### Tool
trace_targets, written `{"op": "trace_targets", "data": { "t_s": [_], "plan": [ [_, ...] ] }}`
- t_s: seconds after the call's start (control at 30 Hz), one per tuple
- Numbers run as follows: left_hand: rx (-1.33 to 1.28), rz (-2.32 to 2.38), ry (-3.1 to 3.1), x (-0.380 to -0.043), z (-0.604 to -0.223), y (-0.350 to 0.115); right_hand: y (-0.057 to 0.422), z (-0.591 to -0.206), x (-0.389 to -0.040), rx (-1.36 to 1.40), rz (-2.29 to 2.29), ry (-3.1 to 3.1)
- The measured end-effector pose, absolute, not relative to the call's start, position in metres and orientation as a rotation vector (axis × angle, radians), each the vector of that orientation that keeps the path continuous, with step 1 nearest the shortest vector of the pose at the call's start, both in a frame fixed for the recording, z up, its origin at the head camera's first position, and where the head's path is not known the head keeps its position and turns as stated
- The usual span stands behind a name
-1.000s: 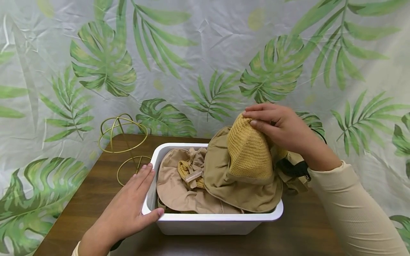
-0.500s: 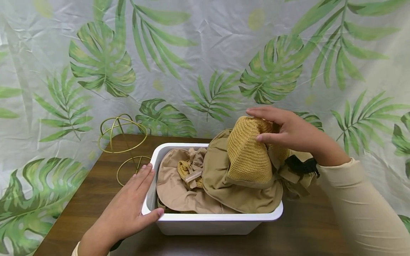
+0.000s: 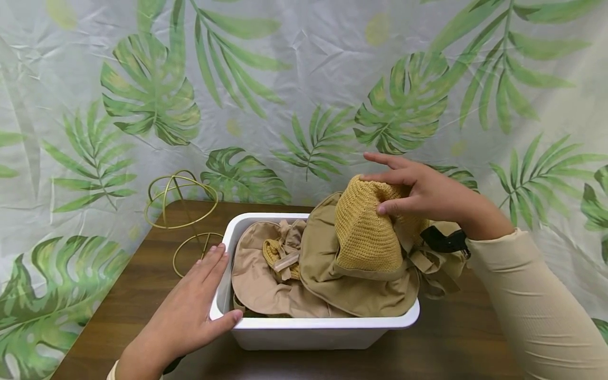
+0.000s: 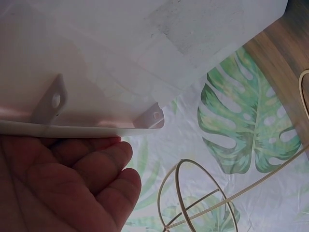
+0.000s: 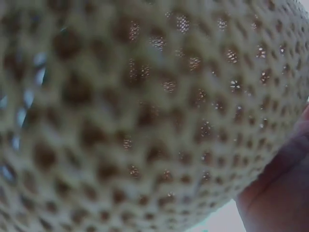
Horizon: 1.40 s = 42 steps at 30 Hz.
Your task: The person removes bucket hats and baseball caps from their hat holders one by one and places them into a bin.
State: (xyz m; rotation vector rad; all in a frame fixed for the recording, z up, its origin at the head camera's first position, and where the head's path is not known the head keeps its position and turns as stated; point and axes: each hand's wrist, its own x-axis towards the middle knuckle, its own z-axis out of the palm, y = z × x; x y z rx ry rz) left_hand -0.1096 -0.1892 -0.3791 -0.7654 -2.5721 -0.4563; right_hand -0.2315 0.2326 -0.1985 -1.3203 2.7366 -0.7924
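Note:
A white plastic tub [image 3: 313, 323] on the table holds soft hats. My left hand [image 3: 182, 311] rests against its left end, fingers along the rim and thumb at the front corner; in the left wrist view those fingers [image 4: 104, 162] touch the rim's underside. On the right of the tub lies an olive sun hat [image 3: 328, 274] with a yellow knitted crown, brim spread. My right hand [image 3: 423, 192] holds the top of that crown between thumb and fingers, index finger raised. Beside it lies a pinkish-beige hat [image 3: 258, 287] with straps and yellow knit. Blurred knit [image 5: 159, 111] fills the right wrist view.
A gold wire stand [image 3: 182, 227] stands behind the left hand, close to the tub. Beige straps [image 3: 434, 269] hang past the tub's right end. Behind the brown wooden table [image 3: 128, 295] hangs a leaf-printed sheet [image 3: 304, 79].
My right hand has shifted slightly right, its thumb lower on the knitted crown, whose top has sunk a little. The left hand and the tub have stayed put.

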Motion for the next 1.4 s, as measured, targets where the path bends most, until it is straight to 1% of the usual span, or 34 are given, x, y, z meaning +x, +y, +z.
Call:
{"op": "trace_targets", "data": {
  "t_s": [0.2,0.47,0.83,1.03,1.2,1.27,1.4],
  "plan": [
    [-0.761,-0.460,-2.577,-0.109,-0.378,-0.189,0.232,-0.204,-0.237,-1.428,-0.839,2.698],
    [-0.760,-0.466,-2.583,-0.108,-0.378,-0.189,0.227,-0.200,-0.235,-1.353,-0.868,2.761],
    [-0.765,-0.462,-2.570,-0.109,-0.378,-0.189,0.214,-0.187,-0.236,-1.391,-1.014,2.932],
    [-0.771,-0.462,-2.566,-0.109,-0.378,-0.189,0.213,-0.177,-0.243,-1.406,-1.164,3.008],
    [-0.775,-0.457,-2.562,-0.109,-0.378,-0.189,0.210,-0.170,-0.245,-1.354,-1.359,3.113],
    [-0.777,-0.455,-2.560,-0.109,-0.378,-0.189,0.207,-0.170,-0.246,-1.304,-1.486,3.151],
    [-0.779,-0.455,-2.556,-0.110,-0.378,-0.189,0.195,-0.177,-0.252,-1.325,-1.644,3.225]
  ]
}}
